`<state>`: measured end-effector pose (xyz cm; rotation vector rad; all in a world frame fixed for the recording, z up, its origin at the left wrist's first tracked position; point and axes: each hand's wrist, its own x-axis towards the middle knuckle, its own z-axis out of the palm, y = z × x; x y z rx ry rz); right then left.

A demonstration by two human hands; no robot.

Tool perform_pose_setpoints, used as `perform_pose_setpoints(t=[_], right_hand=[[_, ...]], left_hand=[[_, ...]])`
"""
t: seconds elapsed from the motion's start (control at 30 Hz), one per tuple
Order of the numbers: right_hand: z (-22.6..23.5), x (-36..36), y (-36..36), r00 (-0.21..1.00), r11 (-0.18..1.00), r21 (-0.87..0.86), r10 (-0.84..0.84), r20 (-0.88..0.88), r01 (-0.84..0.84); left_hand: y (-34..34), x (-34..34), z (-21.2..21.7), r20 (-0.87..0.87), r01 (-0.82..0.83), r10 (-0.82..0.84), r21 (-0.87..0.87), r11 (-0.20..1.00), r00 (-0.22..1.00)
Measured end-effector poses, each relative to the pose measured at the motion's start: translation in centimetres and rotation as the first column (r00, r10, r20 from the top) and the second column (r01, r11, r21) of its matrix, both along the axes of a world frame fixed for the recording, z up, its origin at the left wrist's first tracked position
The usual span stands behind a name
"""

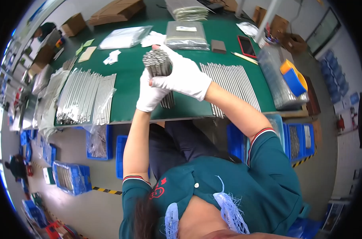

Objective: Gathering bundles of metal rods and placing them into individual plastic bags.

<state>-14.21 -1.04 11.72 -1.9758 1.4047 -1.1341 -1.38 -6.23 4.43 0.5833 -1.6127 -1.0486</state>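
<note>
A thick bundle of thin metal rods (156, 63) stands nearly upright over the table's near edge, its packed ends facing up. My left hand (150, 95), in a white glove, is wrapped round the lower part. Around the bundle's right side and top edge closes my right hand (184, 76), gloved too, with bare fingertips showing. The lower rod ends stick out below the gloves. To the right lies a flat row of similar metal rods (230, 87), side by side. More metal rods (79, 95) lie on the left, partly under clear plastic.
The green table (127, 87) carries plastic-wrapped packs (185, 35), a white plastic bag (123, 38), a small brown block (218, 46) and a red-edged phone (246, 46). A clear plastic box (278, 79) with blue and yellow tape rolls (295, 79) stands right. Blue bins (71, 178) sit below.
</note>
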Motion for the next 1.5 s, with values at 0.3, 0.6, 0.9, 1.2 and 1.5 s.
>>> perform_pose_setpoints(t=[0.3, 0.6, 0.9, 1.2, 1.5], right_hand=[[-3.1, -19.0, 24.6, 0.923, 0.555, 0.814, -0.198, 0.331, -0.172], [-23.5, -20.7, 45.7, 0.85, -0.17, 0.85, -0.099, -0.518, 0.498], [-35.1, -18.8, 45.5, -0.023, -0.02, 0.796, -1.0, -0.007, 0.604], [-28.3, -16.4, 44.3, 0.085, -0.164, 0.522, -0.903, -0.421, 0.837], [-14.1, -16.5, 31.9, 0.23, 0.494, 0.271, -0.735, 0.637, 0.826]], left_hand=[[-1.3, 0.4, 0.3, -0.037, 0.014, -0.01, 0.108, 0.994, 0.999], [-0.6, 0.4, -0.7, -0.239, 0.043, -0.053, -0.049, 0.998, 0.969], [6.5, 4.9, -1.2, -0.093, 0.065, -0.043, 0.256, 0.964, 0.995], [13.4, 0.6, -11.4, 0.678, 0.183, -0.033, -0.15, 0.972, 0.734], [12.0, 1.9, -14.5, 0.626, 0.137, -0.179, 0.114, 0.984, 0.759]])
